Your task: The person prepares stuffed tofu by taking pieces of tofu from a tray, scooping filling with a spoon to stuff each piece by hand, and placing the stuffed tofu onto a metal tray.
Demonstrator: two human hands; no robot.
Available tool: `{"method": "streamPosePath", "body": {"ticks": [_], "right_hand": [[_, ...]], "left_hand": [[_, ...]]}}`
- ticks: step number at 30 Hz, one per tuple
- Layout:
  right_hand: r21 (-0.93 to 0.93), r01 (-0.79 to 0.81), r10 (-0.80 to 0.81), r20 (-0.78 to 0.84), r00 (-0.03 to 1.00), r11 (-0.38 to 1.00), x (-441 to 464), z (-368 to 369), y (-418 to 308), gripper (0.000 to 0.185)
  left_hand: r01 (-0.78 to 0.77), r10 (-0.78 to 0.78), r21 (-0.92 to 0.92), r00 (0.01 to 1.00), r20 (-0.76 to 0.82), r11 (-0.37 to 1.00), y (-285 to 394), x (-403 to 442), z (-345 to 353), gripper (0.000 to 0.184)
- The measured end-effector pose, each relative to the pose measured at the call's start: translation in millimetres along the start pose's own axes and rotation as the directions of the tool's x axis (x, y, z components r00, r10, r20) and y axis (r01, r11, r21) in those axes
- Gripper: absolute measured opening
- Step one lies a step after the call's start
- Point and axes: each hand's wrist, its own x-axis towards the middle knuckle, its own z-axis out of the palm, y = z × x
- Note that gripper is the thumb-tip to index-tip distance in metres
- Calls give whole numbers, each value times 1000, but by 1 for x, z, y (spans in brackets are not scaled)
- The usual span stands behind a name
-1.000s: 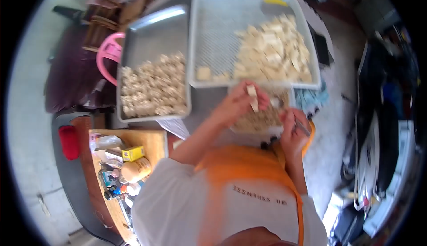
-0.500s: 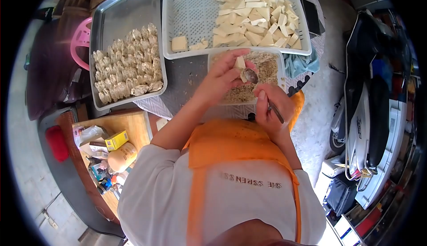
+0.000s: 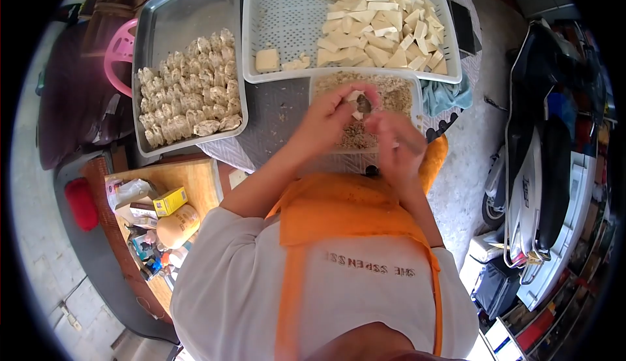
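Over a plastic tub of crumbly minced filling (image 3: pixel 398 90), my left hand (image 3: pixel 326 121) is closed around a pale piece of tofu (image 3: pixel 356 114). My right hand (image 3: pixel 399 140), blurred by motion, grips a metal spoon (image 3: pixel 364 105) whose bowl is against the tofu. Part of the spoon's handle is hidden by the fingers. Behind the tub, a white perforated tray (image 3: pixel 287 18) carries a heap of cut tofu pieces (image 3: pixel 385 25). To the left, a metal tray (image 3: pixel 171 25) holds rows of filled tofu pieces (image 3: pixel 189 90).
A teal cloth (image 3: pixel 448 97) lies right of the tub. At lower left, a wooden table (image 3: pixel 205 181) bears a yellow box (image 3: pixel 171 202), a bottle and other clutter. A pink chair (image 3: pixel 119 54) stands beyond the metal tray. A scooter (image 3: pixel 531 165) is parked at right.
The spoon's bowl has turned and presses into the tofu in my left hand. My right hand has risen slightly and tilted. The camera view has shifted a little.
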Motion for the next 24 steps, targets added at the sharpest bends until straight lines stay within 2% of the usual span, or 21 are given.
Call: {"method": "streamPosePath", "body": {"ticks": [3, 5, 6, 7, 8, 10, 14, 17, 20, 23, 24], "right_hand": [[116, -346, 362, -179, 915, 931, 6, -8, 9, 16], [-189, -285, 283, -38, 958, 940, 12, -8, 26, 17], [-333, -231, 258, 40, 965, 914, 14, -6, 36, 17], [-326, -250, 313, 158, 936, 912, 11, 0, 49, 19], [-206, -350, 387, 176, 905, 914, 9, 3, 52, 19], [38, -533, 509, 246, 825, 845, 9, 12, 54, 21], [381, -648, 619, 213, 756, 659, 13, -7, 40, 21], [509, -624, 620, 206, 757, 593, 11, -25, 34, 20], [584, -562, 588, 171, 791, 586, 9, -30, 27, 21], [537, -566, 623, 92, 777, 626, 10, -24, 12, 19], [503, -541, 599, 57, 799, 674, 8, -22, 11, 18]], "left_hand": [[-62, 64, 38, 996, -57, 997, 7, -1, -13, 28], [-161, 170, 87, 978, -117, 983, 9, 1, -17, 23], [-173, 176, 39, 980, -92, 984, 7, 2, -17, 21], [-184, 183, -8, 981, -68, 983, 5, 3, -17, 19], [-193, 191, -55, 980, -47, 980, 3, 4, -18, 17], [-152, 153, 13, 987, -52, 988, 3, 3, -20, 16], [-58, 58, 11, 991, -117, 998, 17, -4, -17, 23], [-79, 77, -16, 993, -87, 997, 9, -1, -19, 27], [-75, 78, 111, 997, -23, 991, 4, 3, -10, 35], [-119, 104, 220, 992, 77, 968, 2, 6, -2, 39], [-10, 2, 143, 998, 57, 990, 6, 5, 0, 41]]}}
